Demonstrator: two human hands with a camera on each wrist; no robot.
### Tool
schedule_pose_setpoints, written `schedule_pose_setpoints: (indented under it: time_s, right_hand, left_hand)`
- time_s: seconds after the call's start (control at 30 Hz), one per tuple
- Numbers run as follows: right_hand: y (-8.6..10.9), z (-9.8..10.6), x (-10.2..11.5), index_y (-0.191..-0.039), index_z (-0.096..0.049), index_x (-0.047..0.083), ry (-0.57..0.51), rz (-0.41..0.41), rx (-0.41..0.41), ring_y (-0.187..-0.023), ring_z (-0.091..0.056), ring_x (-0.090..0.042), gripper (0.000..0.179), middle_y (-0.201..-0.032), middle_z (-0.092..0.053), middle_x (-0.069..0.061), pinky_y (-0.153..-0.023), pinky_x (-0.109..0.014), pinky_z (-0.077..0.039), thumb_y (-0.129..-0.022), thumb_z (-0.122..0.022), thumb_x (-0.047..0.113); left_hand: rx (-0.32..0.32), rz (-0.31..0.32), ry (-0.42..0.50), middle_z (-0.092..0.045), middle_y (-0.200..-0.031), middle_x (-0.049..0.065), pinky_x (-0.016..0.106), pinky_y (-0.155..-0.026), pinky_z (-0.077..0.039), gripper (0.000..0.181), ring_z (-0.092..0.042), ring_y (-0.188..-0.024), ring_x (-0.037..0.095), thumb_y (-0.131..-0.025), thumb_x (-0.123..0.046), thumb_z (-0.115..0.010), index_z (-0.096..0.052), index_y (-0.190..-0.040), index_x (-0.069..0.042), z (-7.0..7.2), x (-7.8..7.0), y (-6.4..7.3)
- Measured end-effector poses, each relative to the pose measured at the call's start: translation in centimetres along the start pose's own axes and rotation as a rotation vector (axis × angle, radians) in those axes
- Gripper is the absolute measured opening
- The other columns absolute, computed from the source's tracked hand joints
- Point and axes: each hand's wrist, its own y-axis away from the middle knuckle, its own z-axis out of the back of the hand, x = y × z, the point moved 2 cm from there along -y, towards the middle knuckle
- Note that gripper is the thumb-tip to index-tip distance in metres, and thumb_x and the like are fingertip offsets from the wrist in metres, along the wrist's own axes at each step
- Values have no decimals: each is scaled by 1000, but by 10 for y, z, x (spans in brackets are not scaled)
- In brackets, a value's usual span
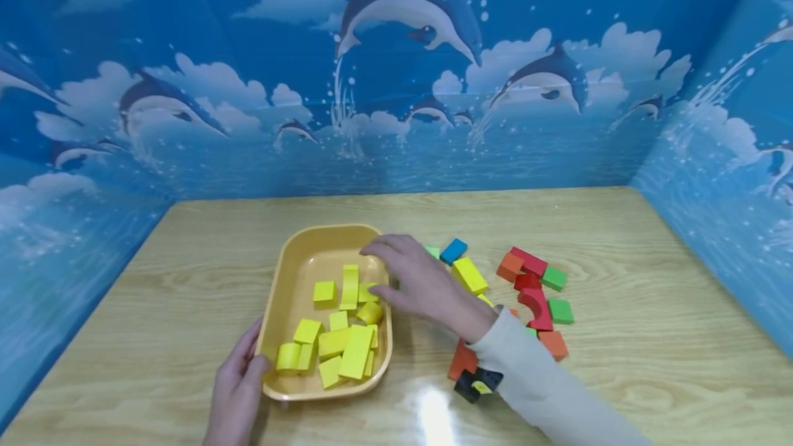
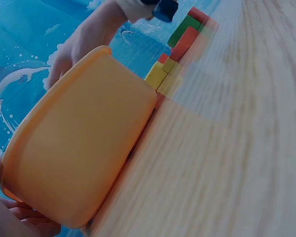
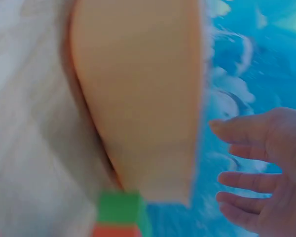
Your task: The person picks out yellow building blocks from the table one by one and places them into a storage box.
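Note:
A yellow-orange plastic basin [image 1: 297, 246] sits on the table with several yellow blocks [image 1: 356, 353] inside, among them cubes, slabs and cylinders. My left hand [image 1: 234, 384] holds its near left side, thumb at the rim and fingers along the outer wall. In the left wrist view, those fingers [image 2: 32, 219] lie against the outside of the basin [image 2: 84, 138]. Over the right rim hovers my right hand [image 1: 415, 281], its fingers spread and nothing between them. The right wrist view shows the same hand [image 3: 266, 168] with fingers apart, beside the basin wall [image 3: 138, 98].
Right of the basin lie several loose blocks: a yellow one [image 1: 469, 275], a blue one [image 1: 454, 251], a red arch [image 1: 537, 307], green ones [image 1: 560, 311] and orange ones [image 1: 553, 345]. A black wrist device [image 1: 478, 384] is on the right arm. Dolphin-print walls [image 1: 396, 157] enclose the table.

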Motion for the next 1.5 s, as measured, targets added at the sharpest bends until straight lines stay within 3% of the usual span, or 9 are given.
schedule_pose_setpoints:
  time_s: [0.13, 0.23, 0.37, 0.47, 0.77, 1.07, 1.33, 1.5]
  right_hand:
    - [19, 33, -28, -129, -58, 8, 3, -67, -29, -124, -49, -29, 49, -132, -57, -10, -103, -46, -44, -84, -75, 15]
    - [34, 49, -55, -127, -60, 7, 23, -162, -4, -119, -54, -30, 47, -127, -61, -10, -98, -48, -48, -83, -74, 7]
    - [54, 48, -82, -132, -56, 5, 16, -288, 125, -116, -55, -34, 50, -131, -58, -14, -93, -48, -51, -85, -71, 4]
    - [65, 37, -92, -136, -52, 5, -10, -341, 213, -115, -55, -35, 55, -136, -53, -16, -91, -47, -52, -85, -72, 9]
    - [74, 18, -102, -146, -39, 4, -75, -369, 239, -111, -57, -27, 70, -135, -53, -16, -90, -41, -53, -85, -72, 15]
    - [73, 16, -102, -147, -38, 11, -70, -350, 229, -122, -49, -33, 69, -150, -37, -17, -94, -48, -50, -86, -71, 10]
    - [71, 16, -102, -142, -45, 8, -19, -345, 205, -118, -52, -32, 68, -141, -48, -16, -93, -46, -51, -82, -76, 12]
    - [70, 16, -101, -140, -48, 7, -7, -315, 181, -96, -57, -22, 72, -135, -53, -14, -80, -37, -55, -77, -81, 20]
  left_hand:
    - [0, 20, -5, -31, -153, 17, 10, -92, -38, 66, -33, -138, 33, -89, 0, -39, -24, -153, -7, -1, 0, 0]
    - [3, 30, -7, -31, -153, 18, 12, -92, -39, 66, -33, -138, 34, -89, -1, -39, -24, -153, -7, -1, 1, 0]
    - [-4, 22, -9, -30, -153, 18, 1, -82, -35, 66, -33, -137, 35, -89, 0, -39, -24, -153, -7, 3, 3, 0]
    - [-11, 13, 7, -29, -153, 18, 0, -81, -35, 67, -33, -137, 34, -88, 1, -39, -24, -153, -7, 4, 3, 0]
    - [9, 63, 20, -28, -155, 15, -1, -79, -35, 68, -31, -139, 32, -88, -2, -38, -22, -153, -10, 2, 4, -1]
    - [-21, -46, 54, -36, -150, 19, 0, -85, -35, 63, -36, -134, 30, -88, 3, -39, -29, -150, -4, 3, 4, -1]
    - [-37, -72, 69, -38, -148, 19, 1, -87, -35, 62, -38, -133, 30, -88, 4, -40, -32, -149, -3, 0, 5, -1]
    - [-23, -42, 63, -34, -151, 18, 0, -86, -34, 64, -34, -136, 30, -88, 3, -39, -29, -151, -5, 1, 3, -1]
